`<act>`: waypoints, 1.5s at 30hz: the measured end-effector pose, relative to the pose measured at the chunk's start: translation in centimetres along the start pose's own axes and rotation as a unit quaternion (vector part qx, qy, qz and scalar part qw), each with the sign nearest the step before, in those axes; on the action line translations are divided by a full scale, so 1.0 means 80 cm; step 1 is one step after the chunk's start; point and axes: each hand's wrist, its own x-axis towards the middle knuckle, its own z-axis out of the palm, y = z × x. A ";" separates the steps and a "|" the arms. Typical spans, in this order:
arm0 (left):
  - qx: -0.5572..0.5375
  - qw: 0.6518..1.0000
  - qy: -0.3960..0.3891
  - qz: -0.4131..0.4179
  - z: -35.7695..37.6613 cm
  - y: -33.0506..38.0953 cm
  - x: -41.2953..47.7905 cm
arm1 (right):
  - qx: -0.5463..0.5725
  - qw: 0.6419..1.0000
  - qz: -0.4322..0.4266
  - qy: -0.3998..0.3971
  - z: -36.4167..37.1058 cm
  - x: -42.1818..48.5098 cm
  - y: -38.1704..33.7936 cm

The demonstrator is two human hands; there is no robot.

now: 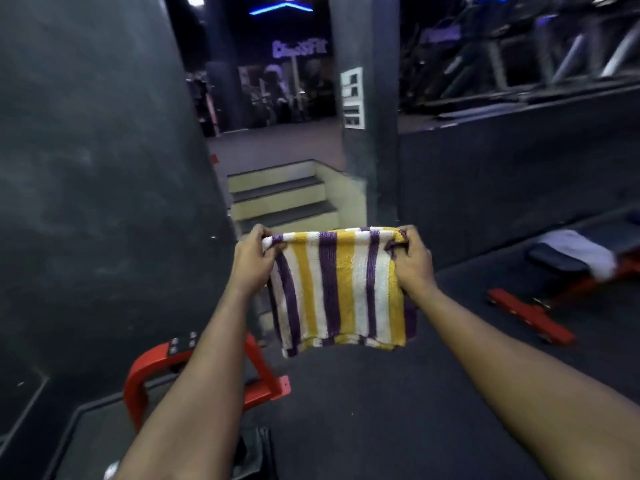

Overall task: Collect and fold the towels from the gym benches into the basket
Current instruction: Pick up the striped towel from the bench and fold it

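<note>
Left hand (pixel 252 259) and right hand (pixel 412 259) each pinching a top corner of the folded striped towel (pixel 341 292); white towel (pixel 581 251) on bench (pixel 550 259) at right

A purple lit sign (pixel 299 48) on the dark back wall (pixel 263 32) seems to read "CrossFit". Its first letters are smeared and only the ending "SFit" is fairly clear. A second purple sign (pixel 441 33), to the right above the exercise machines (pixel 571 57), is too blurred to read. The white panels (pixel 353 98) on the pillar (pixel 367 150) show nothing legible.
</note>
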 end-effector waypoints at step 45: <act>-0.359 0.689 -0.529 0.341 0.916 0.961 -0.470 | -0.265 0.698 0.304 0.592 -1.154 -0.313 0.287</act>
